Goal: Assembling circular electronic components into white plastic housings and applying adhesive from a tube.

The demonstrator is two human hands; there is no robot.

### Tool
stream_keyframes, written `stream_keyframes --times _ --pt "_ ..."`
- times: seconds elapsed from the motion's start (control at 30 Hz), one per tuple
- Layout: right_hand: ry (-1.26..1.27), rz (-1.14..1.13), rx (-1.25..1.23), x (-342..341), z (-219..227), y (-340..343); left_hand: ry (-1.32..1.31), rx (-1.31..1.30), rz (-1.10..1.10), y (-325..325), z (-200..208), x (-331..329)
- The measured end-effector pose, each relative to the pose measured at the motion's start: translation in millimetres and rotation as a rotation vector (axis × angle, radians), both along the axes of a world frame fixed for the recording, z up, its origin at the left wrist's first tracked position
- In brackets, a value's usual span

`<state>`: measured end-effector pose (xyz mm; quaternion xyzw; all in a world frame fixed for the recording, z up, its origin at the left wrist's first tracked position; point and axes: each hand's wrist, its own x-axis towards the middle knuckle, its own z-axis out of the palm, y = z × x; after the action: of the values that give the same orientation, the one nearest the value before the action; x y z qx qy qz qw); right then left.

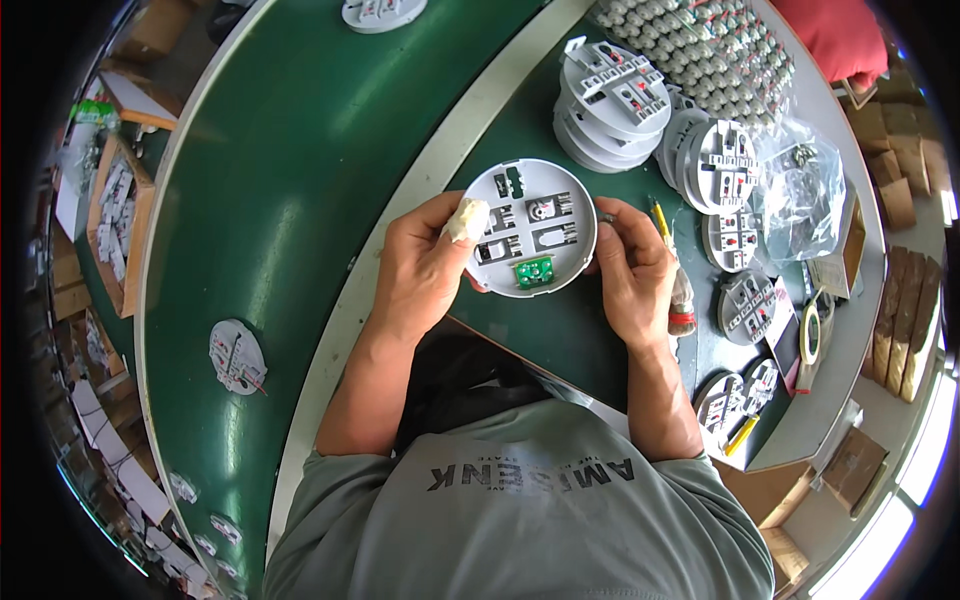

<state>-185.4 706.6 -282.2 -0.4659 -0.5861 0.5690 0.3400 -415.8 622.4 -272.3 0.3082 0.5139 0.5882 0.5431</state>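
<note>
The left hand [425, 262] pinches the left rim of the round white case [517, 234] above the surface [575, 335], likely to keep its open side in view. The right hand's [638, 275] fingers pinch what looks like a small dark piece [606, 217] beside the opposite rim. Shallow and tilted slightly, the case carries metal clips [564, 205] and a green circuit board [535, 271].

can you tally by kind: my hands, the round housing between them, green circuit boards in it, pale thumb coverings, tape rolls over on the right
Hands (left hand, right hand): 2
Round white housing: 1
Green circuit board: 1
Pale thumb covering: 1
Tape roll: 1
Total: 6
</note>
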Motion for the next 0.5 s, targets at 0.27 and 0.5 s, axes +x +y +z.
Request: stream_keyframes --times 0.27,0.5 --pt "0.1 0.047 -0.08 15.7 -10.9 3.5 0.707 0.049 0.617 12.4 6.5 -44.6" --pt "0.114 0.073 -0.048 15.0 -13.6 6.4 1.583 -0.065 0.489 23.1 5.8 -73.7"
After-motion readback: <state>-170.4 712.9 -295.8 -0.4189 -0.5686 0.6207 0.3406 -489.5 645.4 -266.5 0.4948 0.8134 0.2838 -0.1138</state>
